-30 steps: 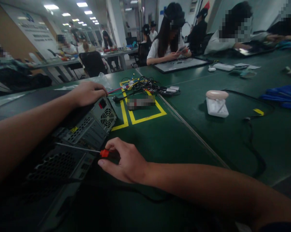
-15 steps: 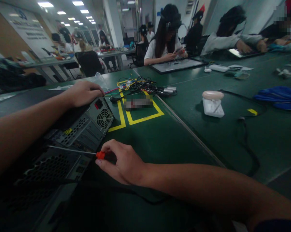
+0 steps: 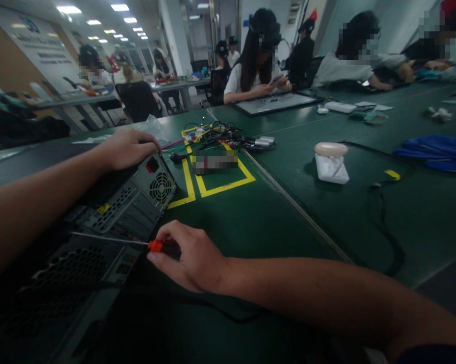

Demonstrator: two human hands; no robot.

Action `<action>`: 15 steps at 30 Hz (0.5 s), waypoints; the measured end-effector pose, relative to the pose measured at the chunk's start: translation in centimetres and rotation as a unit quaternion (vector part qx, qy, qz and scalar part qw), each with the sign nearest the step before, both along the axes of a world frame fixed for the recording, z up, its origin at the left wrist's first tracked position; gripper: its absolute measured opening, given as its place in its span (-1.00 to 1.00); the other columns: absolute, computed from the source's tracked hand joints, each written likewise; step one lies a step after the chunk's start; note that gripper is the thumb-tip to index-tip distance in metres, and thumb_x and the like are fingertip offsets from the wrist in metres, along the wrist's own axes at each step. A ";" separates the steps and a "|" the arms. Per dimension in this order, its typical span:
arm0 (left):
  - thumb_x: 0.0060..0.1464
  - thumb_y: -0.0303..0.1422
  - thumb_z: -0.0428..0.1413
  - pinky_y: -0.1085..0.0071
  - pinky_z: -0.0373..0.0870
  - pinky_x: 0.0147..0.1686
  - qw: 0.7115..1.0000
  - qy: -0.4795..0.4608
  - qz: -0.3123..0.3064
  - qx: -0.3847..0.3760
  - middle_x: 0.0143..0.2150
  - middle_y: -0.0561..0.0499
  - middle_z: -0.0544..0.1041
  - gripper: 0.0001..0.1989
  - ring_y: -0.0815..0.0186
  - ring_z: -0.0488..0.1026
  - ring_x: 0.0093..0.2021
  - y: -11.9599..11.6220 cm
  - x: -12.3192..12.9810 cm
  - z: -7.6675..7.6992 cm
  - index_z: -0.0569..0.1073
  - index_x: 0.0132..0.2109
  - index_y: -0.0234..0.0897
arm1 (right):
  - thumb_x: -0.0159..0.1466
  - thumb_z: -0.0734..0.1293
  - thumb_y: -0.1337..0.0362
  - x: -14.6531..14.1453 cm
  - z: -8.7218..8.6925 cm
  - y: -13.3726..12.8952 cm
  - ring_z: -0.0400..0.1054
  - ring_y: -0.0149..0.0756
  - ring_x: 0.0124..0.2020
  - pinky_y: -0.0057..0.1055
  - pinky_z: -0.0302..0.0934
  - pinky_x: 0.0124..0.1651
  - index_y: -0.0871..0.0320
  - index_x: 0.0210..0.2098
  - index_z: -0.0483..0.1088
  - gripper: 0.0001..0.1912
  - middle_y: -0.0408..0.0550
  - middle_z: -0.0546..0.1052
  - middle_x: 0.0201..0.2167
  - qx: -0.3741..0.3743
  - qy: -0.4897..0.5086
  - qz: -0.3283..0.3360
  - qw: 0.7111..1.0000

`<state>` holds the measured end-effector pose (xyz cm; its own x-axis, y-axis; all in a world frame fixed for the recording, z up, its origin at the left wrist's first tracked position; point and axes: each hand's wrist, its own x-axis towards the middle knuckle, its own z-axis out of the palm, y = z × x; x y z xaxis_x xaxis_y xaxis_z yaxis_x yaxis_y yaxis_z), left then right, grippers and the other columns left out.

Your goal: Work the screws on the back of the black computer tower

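A dark computer case lies at the left, its metal rear side with a round fan grille facing me. On the case's top edge rests my left hand, fingers laid flat near the far corner. My right hand is closed around the handle of a screwdriver with an orange collar. Its long thin shaft points left, and the tip reaches the rear side of the case, where the contact is too dark to make out.
Bundled cables and a blurred item lie by yellow tape on the green table. Right of them are a white box, a black cable and blue cloth. People sit across the table.
The view has shifted very slightly. Both hands and the screwdriver keep nearly the same place against the case. A person at the back right has lowered and moved their arms.
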<state>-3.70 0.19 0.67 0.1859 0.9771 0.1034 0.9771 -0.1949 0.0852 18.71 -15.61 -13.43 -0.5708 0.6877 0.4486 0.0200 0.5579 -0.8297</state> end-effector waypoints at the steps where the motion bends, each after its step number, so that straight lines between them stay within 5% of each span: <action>1: 0.11 -0.05 -0.10 0.05 0.43 0.17 1.000 0.000 0.002 0.001 -0.03 -0.21 0.67 -0.39 -0.07 0.58 0.01 0.0 0.0 0.0 0.68 -0.03 -0.32 | 0.45 0.38 0.09 0.0 0.0 0.0 0.50 -0.27 -0.23 -0.36 0.40 -0.13 0.06 -0.07 0.34 -0.79 -0.09 0.58 -0.18 0.001 0.001 0.002 1.000; 15: 0.15 -0.08 -0.09 0.09 0.43 0.15 1.000 -0.009 -0.004 0.002 -0.04 -0.21 0.67 -0.41 -0.05 0.58 0.00 0.2 -0.3 -0.1 0.67 -0.02 -0.36 | 0.44 0.41 0.06 0.0 0.1 -0.3 0.45 -0.32 -0.29 -0.39 0.35 -0.15 0.08 -0.05 0.40 -0.75 -0.12 0.57 -0.22 -0.005 -0.004 -0.008 1.000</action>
<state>-4.02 0.43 0.53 0.1913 0.9754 0.1098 0.9740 -0.2025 0.1019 18.72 -15.91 -13.34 -0.5627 0.7014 0.4375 0.0353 0.5492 -0.8350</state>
